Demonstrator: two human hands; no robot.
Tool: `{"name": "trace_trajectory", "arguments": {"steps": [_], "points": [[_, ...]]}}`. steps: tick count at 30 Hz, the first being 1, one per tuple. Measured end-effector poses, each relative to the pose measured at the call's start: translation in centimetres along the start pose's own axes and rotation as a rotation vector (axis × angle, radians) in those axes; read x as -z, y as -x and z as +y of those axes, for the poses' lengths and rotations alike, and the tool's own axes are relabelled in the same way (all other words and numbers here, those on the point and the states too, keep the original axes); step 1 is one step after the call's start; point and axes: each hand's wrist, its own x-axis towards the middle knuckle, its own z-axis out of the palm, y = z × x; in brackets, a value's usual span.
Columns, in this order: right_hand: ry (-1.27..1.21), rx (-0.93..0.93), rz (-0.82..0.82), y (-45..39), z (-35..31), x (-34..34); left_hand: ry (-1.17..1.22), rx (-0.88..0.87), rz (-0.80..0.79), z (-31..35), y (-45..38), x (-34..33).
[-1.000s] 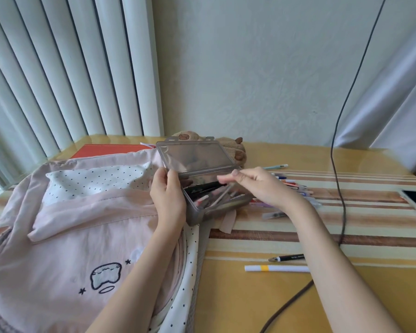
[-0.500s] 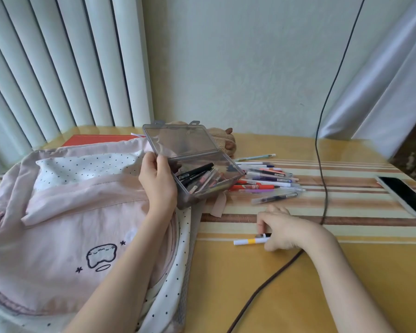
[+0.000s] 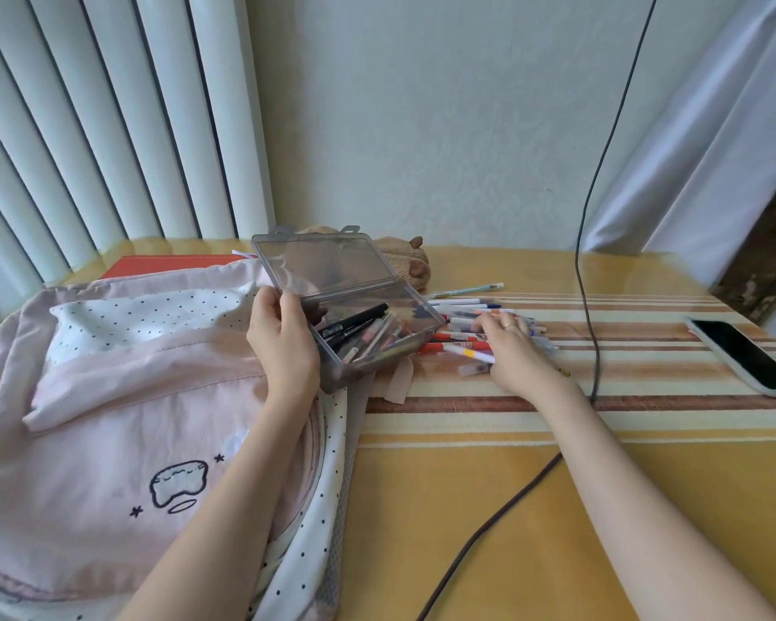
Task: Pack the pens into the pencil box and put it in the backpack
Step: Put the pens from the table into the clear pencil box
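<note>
The open pencil box [image 3: 355, 324] is being gripped by the left hand [image 3: 283, 347] over the backpack [image 3: 108, 396]. Loose pens [image 3: 462, 338] are being gathered under the loosely curled right hand [image 3: 511, 351]; what it grasps cannot be told. Next, a firm pinch and a leftward carry are called for.

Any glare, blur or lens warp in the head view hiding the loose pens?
Head view: soft daylight, sheen on the table; wide-angle bending of the blinds; pens slightly soft, partly hidden by the right hand.

A clear, smoky-grey hard plastic pencil box [image 3: 368, 307] with a glossy lid sits against the matt pink cloth backpack [image 3: 108, 396], while the yellow striped tabletop [image 3: 467, 463] and black-screened phone [image 3: 744, 356] look smooth and shiny.
</note>
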Motion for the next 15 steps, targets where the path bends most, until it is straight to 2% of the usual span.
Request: {"name": "trace_trajectory", "arguments": {"steps": [4, 7, 11, 15], "points": [[0.141, 0.002, -0.138, -1.9, 0.2, 0.2, 0.018, -0.008, 0.006, 0.2, 0.2, -0.2], [0.235, 0.006, -0.167, -2.1, 0.2, 0.3, 0.017, -0.034, -0.013, 0.4, 0.4, -0.2], [0.161, -0.014, -0.149, -1.4, 0.0, 0.2, 0.017, -0.037, 0.017, 0.4, 0.3, -0.2], [0.086, 0.018, -0.234, -1.2, -1.2, 0.2, 0.003, -0.036, 0.025, 0.3, 0.2, -0.3]]}}
